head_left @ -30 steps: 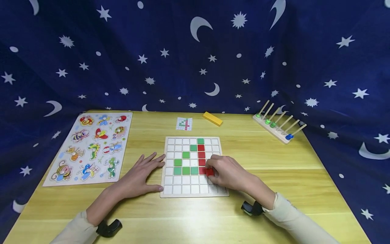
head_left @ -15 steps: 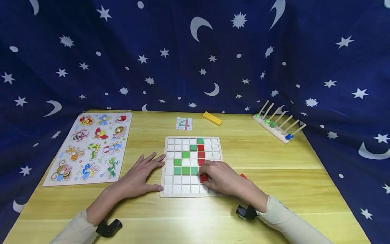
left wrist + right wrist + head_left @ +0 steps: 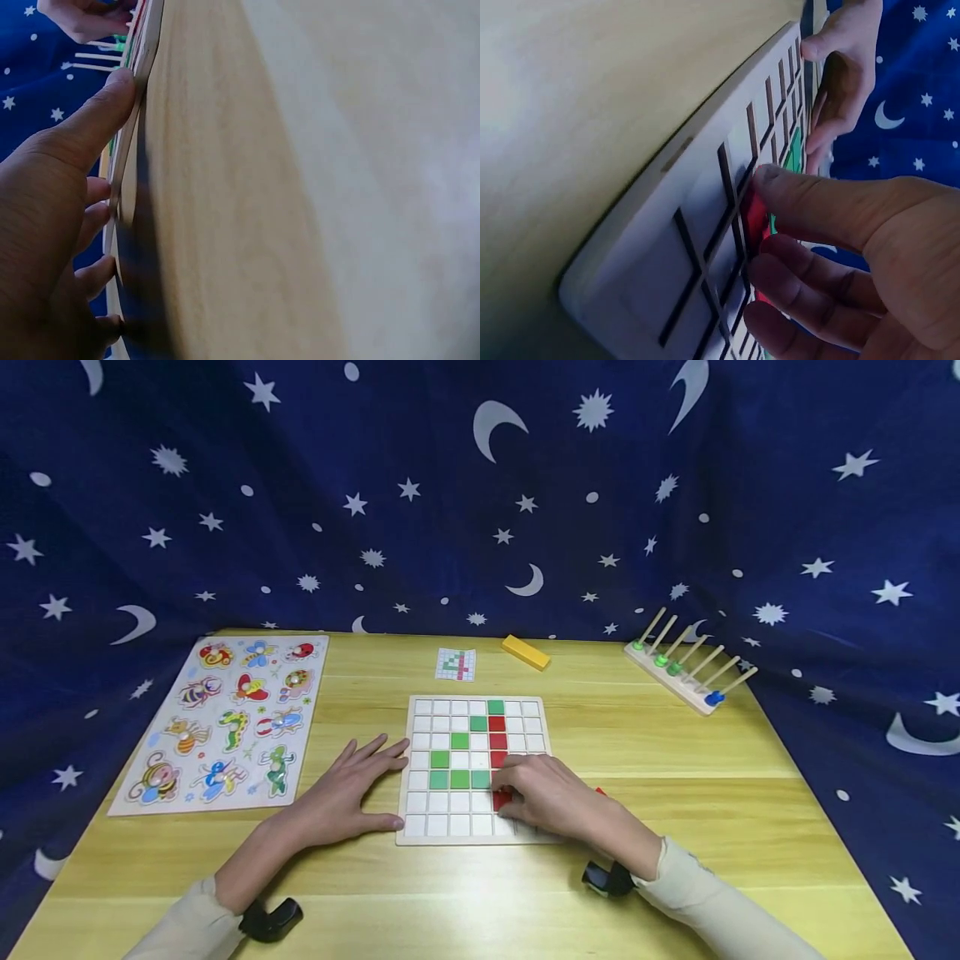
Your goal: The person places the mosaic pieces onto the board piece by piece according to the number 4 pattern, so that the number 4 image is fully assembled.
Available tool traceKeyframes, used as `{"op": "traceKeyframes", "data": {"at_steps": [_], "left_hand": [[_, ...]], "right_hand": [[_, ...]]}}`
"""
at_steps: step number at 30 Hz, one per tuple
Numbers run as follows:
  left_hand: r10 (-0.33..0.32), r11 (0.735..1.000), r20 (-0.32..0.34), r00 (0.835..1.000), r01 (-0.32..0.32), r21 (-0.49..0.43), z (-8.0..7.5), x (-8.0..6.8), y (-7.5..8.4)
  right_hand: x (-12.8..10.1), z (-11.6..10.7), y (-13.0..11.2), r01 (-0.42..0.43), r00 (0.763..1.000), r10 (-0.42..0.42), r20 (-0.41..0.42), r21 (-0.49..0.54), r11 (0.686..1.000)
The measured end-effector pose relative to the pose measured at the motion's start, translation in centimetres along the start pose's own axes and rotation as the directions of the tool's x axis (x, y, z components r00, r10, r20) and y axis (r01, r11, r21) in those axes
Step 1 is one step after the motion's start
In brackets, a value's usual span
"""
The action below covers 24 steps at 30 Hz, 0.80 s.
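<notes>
Dark blue cloth with white stars and moons hangs behind a pale wooden table (image 3: pixel 675 777). I log a grid board (image 3: pixel 525 714) at table centre: white tiles, a stepped run of green ones and a column of red ones.

Right hand (image 3: pixel 551 793) lies over the board's near right part, thumb and fingers curled, pinching a red tile (image 3: pixel 501 798) at the foot of the red column (the right wrist view shows the tile (image 3: pixel 754 217) between the fingertips, against the board face (image 3: pixel 652 262)).

Left hand (image 3: pixel 348 789) rests flat on the table, fingers straight and spread, thumb tip against the board's near left edge, holding nothing.

Also noted: an insect puzzle board (image 3: pixel 225 718) at left, a small pattern card (image 3: pixel 456 664), a yellow block (image 3: pixel 526 652), and a peg rack (image 3: pixel 686 664) far right.
</notes>
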<state>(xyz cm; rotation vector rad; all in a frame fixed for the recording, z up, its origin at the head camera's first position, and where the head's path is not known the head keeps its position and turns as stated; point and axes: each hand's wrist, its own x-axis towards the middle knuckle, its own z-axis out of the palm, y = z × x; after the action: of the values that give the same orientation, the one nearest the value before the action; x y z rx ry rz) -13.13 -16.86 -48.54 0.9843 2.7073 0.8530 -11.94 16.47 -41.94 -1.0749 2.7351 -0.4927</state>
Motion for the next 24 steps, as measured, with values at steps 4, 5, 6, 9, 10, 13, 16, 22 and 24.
{"op": "traceKeyframes", "data": {"at_steps": [4,5,6,9,10,13,16,22,24], "left_hand": [[-0.001,1.0,0.004,1.0,0.001,0.006,0.1,0.1,-0.1],[-0.002,1.0,0.004,1.0,0.002,0.009,0.1,0.1,-0.1],[-0.002,1.0,0.003,1.0,0.002,0.011,0.2,0.2,-0.1],[0.0,1.0,0.0,1.0,0.0,0.014,0.2,0.2,-0.2],[0.0,1.0,-0.001,1.0,0.0,0.013,0.2,0.2,-0.1],[0.003,1.0,-0.002,1.0,-0.003,0.012,0.1,0.2,0.0],[0.005,1.0,0.003,1.0,-0.005,0.01,0.1,0.3,0.1],[-0.001,1.0,0.009,1.0,0.001,0.012,0.1,0.2,0.0],[-0.001,1.0,0.006,1.0,0.001,0.013,0.1,0.2,-0.1]], "right_hand": [[-0.8,-0.5,0.8,-0.043,0.999,0.044,-0.02,0.019,0.999],[-1.1,-0.7,1.1,-0.058,0.998,0.058,-0.026,0.02,0.998],[-1.4,-0.9,1.4,-0.071,0.997,0.071,-0.033,0.018,0.997],[-2.5,-1.3,2.4,-0.103,0.993,0.102,-0.055,-0.002,0.995],[-2.9,-1.5,2.7,-0.116,0.992,0.116,-0.057,-0.006,0.993],[-4.2,-2.1,3.5,-0.153,0.987,0.151,-0.058,-0.034,0.988],[-5.5,-2.6,4.3,-0.199,0.979,0.197,-0.042,-0.055,0.978],[-7.7,-3.3,4.9,-0.272,0.962,0.273,0.004,-0.076,0.959],[-8.1,-3.2,4.8,-0.29,0.956,0.292,0.018,-0.078,0.954]]}}
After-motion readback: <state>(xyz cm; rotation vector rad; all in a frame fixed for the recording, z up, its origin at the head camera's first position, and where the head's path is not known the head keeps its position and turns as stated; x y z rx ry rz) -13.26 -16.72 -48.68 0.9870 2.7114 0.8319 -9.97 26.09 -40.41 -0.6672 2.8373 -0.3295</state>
